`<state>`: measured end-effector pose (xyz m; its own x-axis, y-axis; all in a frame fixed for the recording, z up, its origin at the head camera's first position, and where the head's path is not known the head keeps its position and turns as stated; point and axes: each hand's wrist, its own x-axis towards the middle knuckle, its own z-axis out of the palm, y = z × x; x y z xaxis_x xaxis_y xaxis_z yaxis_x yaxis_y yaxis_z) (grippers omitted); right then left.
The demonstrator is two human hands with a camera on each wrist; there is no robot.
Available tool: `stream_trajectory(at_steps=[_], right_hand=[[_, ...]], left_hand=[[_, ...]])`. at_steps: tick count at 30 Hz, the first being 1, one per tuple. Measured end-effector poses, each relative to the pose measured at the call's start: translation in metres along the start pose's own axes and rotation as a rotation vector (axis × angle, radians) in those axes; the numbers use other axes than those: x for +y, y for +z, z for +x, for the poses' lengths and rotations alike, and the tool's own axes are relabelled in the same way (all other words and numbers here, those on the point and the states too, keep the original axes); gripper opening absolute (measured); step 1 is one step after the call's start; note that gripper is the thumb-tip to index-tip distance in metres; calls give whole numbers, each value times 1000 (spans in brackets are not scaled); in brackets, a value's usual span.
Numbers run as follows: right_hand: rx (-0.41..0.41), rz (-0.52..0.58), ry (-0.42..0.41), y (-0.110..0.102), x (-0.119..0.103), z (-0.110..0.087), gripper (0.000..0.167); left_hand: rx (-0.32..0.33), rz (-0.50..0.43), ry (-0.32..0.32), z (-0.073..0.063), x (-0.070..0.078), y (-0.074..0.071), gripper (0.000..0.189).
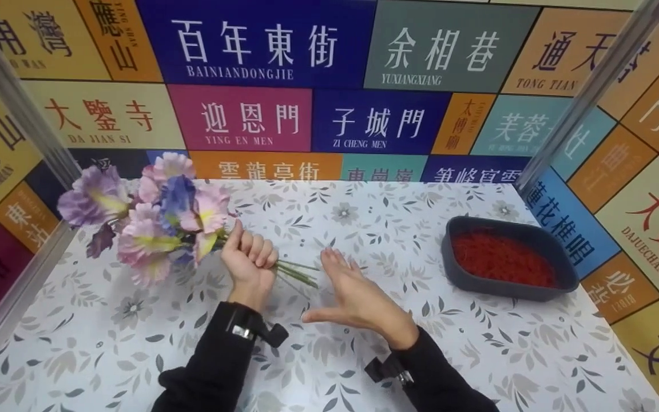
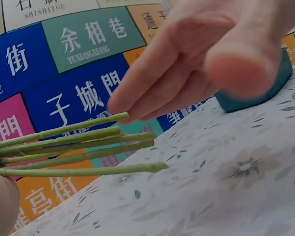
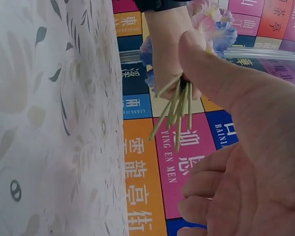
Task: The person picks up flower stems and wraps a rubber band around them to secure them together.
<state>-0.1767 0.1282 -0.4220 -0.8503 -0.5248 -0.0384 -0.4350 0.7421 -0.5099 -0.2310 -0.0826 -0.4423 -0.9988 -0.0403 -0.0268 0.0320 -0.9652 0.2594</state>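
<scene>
A bunch of artificial irises (image 1: 178,214), in pink, purple and blue, is held sideways over the table in my left hand (image 1: 249,257). The fingers curl round the stems, with the blossoms out to the left. Several green stem ends (image 2: 88,147) stick out of the fist to the right, splayed slightly apart. My right hand (image 1: 358,294) is just to the right of these stem ends, its fingers straight and thumb spread wide. Nothing lies in the right palm (image 3: 255,162), which faces the stems in the right wrist view.
A dark grey tub (image 1: 512,292) filled with red shredded material (image 1: 501,257) stands at the right of the table. White cloth (image 1: 329,366) with a grey leaf pattern covers the table. Panels with coloured signs (image 1: 266,46) rise behind and on both sides, with clear posts (image 1: 570,120) at the corners.
</scene>
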Motion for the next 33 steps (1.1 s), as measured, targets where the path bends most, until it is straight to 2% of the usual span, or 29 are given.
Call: stream_trajectory(at_steps=[6,13,15,18,19,23,33], right_hand=[[61,-123,34,4,-14,3,111],[271,-266,87,9,-17,-1,80],[318,-282,80,10,-17,-2,62],[357,-303,57,11,-17,-4,27],[362,-311,48,11,-17,-4,24],[375,-347,24,11,-18,-4,48],[429,-420,-7,10,-20,-5,52]], left_hand=[[-89,7,-18,-21,-29,9,53],[-277,-82,-70,-46,-48,13,49],[-327,-101,-83,-50,-52,14,48],[-366,-123,-100,-55,-55,17,49],[-368,-128,-101,-56,-56,18,50],[-334,-131,-88,-58,-54,23,49],[-196,-72,-52,-60,-46,32,56]])
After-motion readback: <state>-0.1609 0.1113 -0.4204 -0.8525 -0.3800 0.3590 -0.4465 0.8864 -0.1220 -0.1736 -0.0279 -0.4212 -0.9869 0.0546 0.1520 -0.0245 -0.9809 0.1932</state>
